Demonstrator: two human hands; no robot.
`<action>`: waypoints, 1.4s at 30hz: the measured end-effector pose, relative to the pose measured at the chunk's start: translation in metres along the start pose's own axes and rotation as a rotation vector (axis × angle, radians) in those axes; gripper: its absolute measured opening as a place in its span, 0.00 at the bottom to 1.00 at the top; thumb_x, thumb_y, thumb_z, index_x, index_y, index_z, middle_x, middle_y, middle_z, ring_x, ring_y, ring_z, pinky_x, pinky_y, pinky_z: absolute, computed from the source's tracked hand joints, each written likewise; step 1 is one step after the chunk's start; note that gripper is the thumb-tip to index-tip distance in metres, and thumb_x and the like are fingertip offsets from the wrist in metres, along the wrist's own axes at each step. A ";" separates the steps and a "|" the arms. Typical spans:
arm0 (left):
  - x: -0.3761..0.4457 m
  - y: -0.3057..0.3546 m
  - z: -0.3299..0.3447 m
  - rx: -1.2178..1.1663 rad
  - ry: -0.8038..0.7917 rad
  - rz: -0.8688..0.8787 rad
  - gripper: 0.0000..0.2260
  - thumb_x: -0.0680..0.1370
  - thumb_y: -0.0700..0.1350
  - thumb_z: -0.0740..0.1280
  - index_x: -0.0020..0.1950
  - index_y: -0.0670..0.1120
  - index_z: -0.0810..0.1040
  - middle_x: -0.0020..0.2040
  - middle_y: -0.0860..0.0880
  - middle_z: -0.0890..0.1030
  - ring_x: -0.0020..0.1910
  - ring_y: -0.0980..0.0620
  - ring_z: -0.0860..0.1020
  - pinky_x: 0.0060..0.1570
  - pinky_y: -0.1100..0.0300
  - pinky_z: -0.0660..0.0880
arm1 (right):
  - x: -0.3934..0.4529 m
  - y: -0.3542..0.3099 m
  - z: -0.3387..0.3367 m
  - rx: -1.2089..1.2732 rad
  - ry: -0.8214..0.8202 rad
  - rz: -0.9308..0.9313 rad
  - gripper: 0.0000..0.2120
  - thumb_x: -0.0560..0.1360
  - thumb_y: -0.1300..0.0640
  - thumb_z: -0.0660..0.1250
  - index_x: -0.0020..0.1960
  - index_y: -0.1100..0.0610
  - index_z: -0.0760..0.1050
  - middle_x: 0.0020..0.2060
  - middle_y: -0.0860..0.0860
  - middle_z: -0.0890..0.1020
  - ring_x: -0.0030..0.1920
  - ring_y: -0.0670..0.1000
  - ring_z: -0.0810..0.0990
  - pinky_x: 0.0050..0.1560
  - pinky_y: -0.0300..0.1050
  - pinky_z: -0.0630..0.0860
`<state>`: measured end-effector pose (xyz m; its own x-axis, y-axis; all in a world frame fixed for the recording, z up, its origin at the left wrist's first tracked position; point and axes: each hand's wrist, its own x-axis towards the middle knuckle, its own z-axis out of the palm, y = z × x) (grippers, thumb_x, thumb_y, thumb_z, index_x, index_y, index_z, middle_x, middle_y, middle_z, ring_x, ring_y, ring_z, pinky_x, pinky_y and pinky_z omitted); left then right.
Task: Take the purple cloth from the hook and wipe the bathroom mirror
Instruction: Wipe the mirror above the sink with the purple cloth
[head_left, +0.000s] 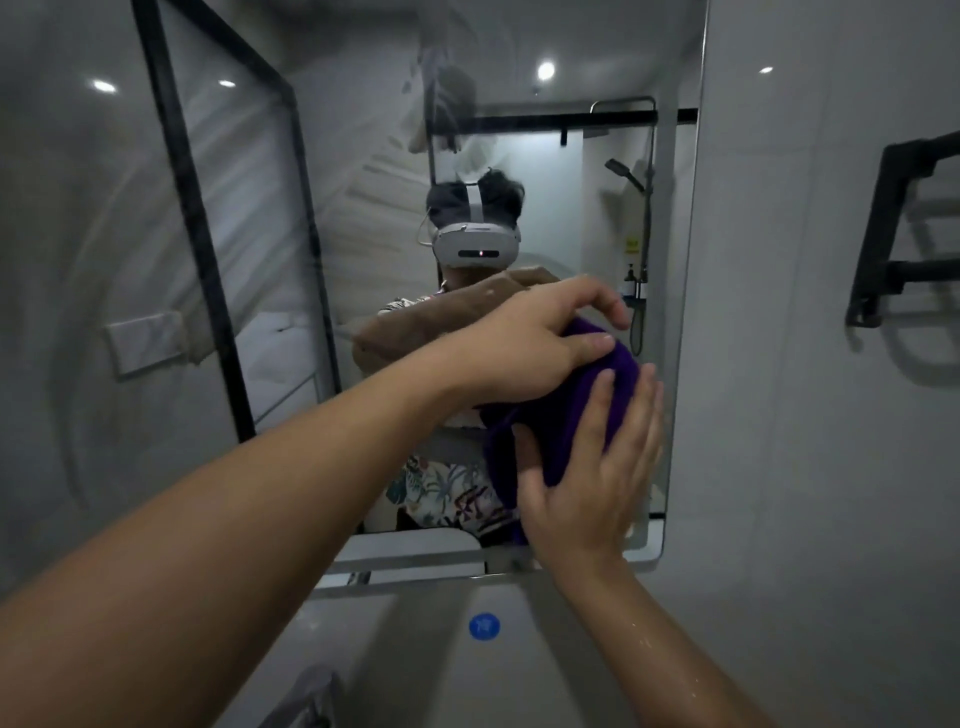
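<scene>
The left hand (540, 345) grips the plush cloth (574, 408); right hand (592, 467) presses flat-fingered, four o'clock on glossy mirror (571, 208).

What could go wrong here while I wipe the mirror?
The cloth is bunched under the left hand and right hand, so it may smear; streaks show on the mirror. Droplets on the right forearm could drip onto the glass. Both hands sit near the mirror's right edge and might slide off.

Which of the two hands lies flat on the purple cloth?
The right hand, lower on the cloth. It presses flat with straight fingers, while the left hand curls over the cloth's top.
</scene>
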<state>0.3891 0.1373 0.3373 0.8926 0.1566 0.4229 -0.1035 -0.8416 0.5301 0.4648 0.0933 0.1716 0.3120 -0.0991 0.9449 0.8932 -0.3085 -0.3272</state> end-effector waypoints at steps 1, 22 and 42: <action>0.003 0.000 0.002 0.025 0.021 0.020 0.08 0.80 0.46 0.65 0.57 0.55 0.77 0.55 0.47 0.82 0.52 0.48 0.81 0.52 0.48 0.81 | 0.004 0.003 -0.002 -0.059 0.013 -0.017 0.39 0.77 0.44 0.70 0.78 0.61 0.56 0.78 0.65 0.55 0.79 0.68 0.55 0.77 0.68 0.55; -0.063 -0.076 -0.016 0.117 0.358 -0.001 0.09 0.77 0.41 0.68 0.53 0.54 0.78 0.45 0.55 0.82 0.48 0.55 0.80 0.49 0.57 0.76 | 0.017 0.017 -0.020 0.916 -0.865 0.545 0.11 0.74 0.55 0.75 0.54 0.58 0.83 0.45 0.51 0.88 0.46 0.50 0.86 0.43 0.42 0.81; -0.063 -0.120 0.041 1.204 0.413 0.196 0.18 0.73 0.58 0.68 0.50 0.43 0.80 0.54 0.43 0.80 0.44 0.41 0.75 0.40 0.48 0.69 | 0.046 0.040 0.009 -0.212 -0.114 -0.323 0.05 0.72 0.65 0.76 0.47 0.60 0.82 0.33 0.55 0.79 0.27 0.56 0.75 0.29 0.38 0.59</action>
<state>0.3635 0.2069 0.2168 0.6836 -0.0562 0.7277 0.4355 -0.7686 -0.4685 0.5175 0.0856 0.2017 0.0709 0.1368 0.9881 0.8680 -0.4964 0.0064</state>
